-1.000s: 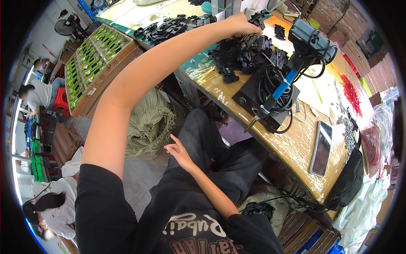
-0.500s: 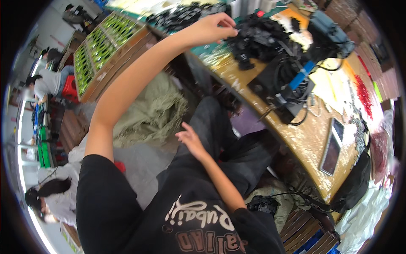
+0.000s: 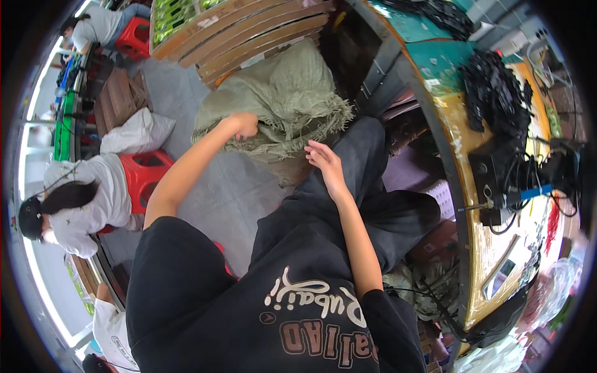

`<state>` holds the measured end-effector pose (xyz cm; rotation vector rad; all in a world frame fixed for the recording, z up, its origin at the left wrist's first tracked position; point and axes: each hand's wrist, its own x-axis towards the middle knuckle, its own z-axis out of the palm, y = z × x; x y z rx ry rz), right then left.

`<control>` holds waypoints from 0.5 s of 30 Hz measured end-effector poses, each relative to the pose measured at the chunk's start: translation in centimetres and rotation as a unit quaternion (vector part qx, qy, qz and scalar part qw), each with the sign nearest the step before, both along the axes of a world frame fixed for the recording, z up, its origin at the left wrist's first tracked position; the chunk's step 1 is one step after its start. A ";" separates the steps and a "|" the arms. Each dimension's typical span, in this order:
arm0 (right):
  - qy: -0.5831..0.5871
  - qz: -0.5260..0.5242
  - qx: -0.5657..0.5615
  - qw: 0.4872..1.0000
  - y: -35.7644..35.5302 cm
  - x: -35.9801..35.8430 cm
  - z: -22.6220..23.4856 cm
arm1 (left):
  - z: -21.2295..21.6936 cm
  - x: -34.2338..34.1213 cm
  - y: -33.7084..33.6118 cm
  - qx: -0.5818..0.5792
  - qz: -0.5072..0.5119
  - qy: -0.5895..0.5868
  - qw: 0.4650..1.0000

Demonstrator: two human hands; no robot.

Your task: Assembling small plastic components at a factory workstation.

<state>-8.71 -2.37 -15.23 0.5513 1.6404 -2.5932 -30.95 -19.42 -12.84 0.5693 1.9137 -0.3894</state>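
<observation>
My left hand (image 3: 244,125) is at the frayed mouth of a greenish-grey woven sack (image 3: 283,84) that slumps on the floor. Its fingers are curled closed; what is in them, if anything, is hidden. My right hand (image 3: 326,163) hovers between the sack and my thigh, its fingers stretched out and holding nothing. The folds of the sack hide whatever is inside.
To the right stands a workbench (image 3: 444,121) with a black pile (image 3: 497,93), a black box with cables (image 3: 488,186) and a phone (image 3: 499,278). Stacked brown trays (image 3: 249,37) stand behind the sack. Coworkers sit at left near red stools (image 3: 144,177) and a white sack (image 3: 140,130).
My left hand has come down from the black pile on the bench to the sack. The view has swung left, and my right hand stays near my lap with its fingers out.
</observation>
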 end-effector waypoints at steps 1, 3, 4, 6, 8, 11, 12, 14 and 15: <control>-0.007 0.011 0.003 1.000 -0.6 -0.9 0.0 | -0.6 -0.2 -0.9 0.098 -0.019 0.123 0.987; 0.058 0.059 0.078 0.993 -1.5 -2.9 -0.4 | -0.7 -1.1 -0.7 0.221 -0.020 0.284 0.933; 0.063 0.074 0.104 0.990 -2.2 -3.9 -0.4 | -0.4 -2.1 -0.3 0.246 0.003 0.327 0.913; 0.068 0.122 0.136 0.981 -3.6 -6.2 -0.1 | -0.9 -5.8 -0.9 0.326 0.096 0.340 0.877; 0.078 0.151 0.192 0.967 -3.5 -8.3 -0.6 | 1.2 -8.6 1.6 0.419 0.325 0.221 0.819; 0.119 0.105 0.213 0.964 -3.3 -12.4 -1.2 | 2.9 -10.5 3.6 0.535 0.378 0.187 0.732; 0.107 0.104 0.229 0.962 -2.4 -13.6 -1.1 | 4.2 -9.2 4.9 0.579 0.413 0.141 0.689; 0.074 0.103 0.244 0.961 -1.8 -15.9 0.9 | 4.7 -8.0 4.4 0.616 0.453 0.106 0.636; 0.050 0.093 0.249 0.963 -1.2 -16.8 1.8 | 4.0 -7.9 4.0 0.668 0.454 0.109 0.579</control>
